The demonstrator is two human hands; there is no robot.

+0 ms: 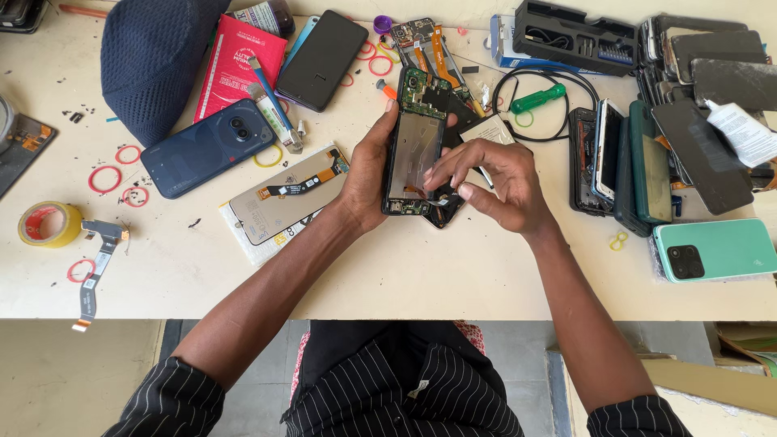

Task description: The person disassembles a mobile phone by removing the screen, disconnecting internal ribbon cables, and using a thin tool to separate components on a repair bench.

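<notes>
Between the hands, the opened phone shows a black frame, a grey metal plate and a green circuit board at its far end. Left of the left hand lie a dark blue phone, a navy knitted cap, a red booklet, red rubber rings and a yellow tape roll. Beyond the right hand sits a green-handled screwdriver; to its right, a mint-green phone. The counter is cream. The sleeves are black with thin white stripes.

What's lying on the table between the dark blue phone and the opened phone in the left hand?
A loose display panel with an orange flex cable lies between the dark blue phone and the opened phone, in the head view.
</notes>
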